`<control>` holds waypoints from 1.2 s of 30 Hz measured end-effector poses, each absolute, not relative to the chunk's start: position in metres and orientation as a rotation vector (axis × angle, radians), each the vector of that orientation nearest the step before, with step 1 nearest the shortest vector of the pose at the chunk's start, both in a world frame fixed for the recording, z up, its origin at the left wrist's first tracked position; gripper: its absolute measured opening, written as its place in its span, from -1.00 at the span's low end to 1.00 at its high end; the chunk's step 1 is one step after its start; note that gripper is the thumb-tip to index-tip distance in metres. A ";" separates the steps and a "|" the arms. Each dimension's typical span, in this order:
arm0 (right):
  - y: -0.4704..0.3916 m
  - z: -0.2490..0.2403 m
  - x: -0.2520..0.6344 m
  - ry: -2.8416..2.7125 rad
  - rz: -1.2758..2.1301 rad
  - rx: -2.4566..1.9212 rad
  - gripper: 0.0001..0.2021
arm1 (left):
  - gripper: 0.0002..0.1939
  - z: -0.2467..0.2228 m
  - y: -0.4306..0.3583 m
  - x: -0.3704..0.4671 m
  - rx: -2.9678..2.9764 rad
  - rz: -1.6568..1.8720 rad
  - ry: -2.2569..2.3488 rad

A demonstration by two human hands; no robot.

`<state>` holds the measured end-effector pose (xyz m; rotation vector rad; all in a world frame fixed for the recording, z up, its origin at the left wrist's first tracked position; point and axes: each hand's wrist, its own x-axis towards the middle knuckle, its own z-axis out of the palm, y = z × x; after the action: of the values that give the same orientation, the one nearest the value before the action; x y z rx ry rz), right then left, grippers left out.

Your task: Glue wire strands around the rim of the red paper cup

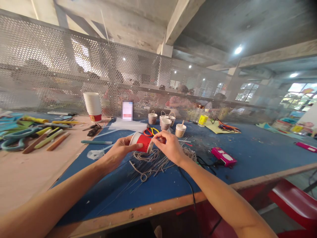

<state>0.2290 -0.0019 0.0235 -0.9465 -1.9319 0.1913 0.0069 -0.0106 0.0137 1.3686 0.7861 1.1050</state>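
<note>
My left hand is wrapped round a red and white paper cup, which lies on its side in the air with its wide rim to the left. At the cup's narrow end, my right hand is closed in a pinch against the edge; what its fingertips hold is hidden. Below the hands lie thin wires and loops of grey cord on the blue table top. Just behind the cup are pliers with red and yellow handles.
Small cord-wrapped cups stand at the back, near a yellow-labelled bottle. A magenta glue gun with a black cable lies right. Stacked paper cups, a phone and scissors are left. A perforated metal screen closes the back.
</note>
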 end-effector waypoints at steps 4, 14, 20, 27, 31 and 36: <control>-0.003 0.026 0.230 -1.906 0.308 -0.972 -0.86 | -0.71 0.013 -0.010 0.007 1.386 1.093 0.783; 0.005 0.023 0.233 -1.821 0.642 -0.984 -0.75 | -0.75 0.016 -0.012 0.006 1.405 1.075 0.760; 0.009 0.022 0.235 -1.812 0.711 -0.995 -0.74 | -0.74 0.016 -0.011 0.005 1.425 1.066 0.763; 0.014 0.020 0.237 -1.805 0.768 -0.977 -0.73 | -0.76 0.014 -0.009 0.002 1.419 1.039 0.749; 0.022 0.015 0.240 -1.785 0.811 -0.971 -0.72 | -0.74 0.012 -0.008 0.001 1.420 1.028 0.732; 0.028 0.011 0.240 -1.734 0.931 -0.966 -0.71 | -0.73 0.013 -0.008 0.001 1.404 1.020 0.724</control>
<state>0.2400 0.0279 0.0113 -0.9657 -1.7336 0.9309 0.0015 -0.0085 0.0128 1.4045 0.7238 1.0203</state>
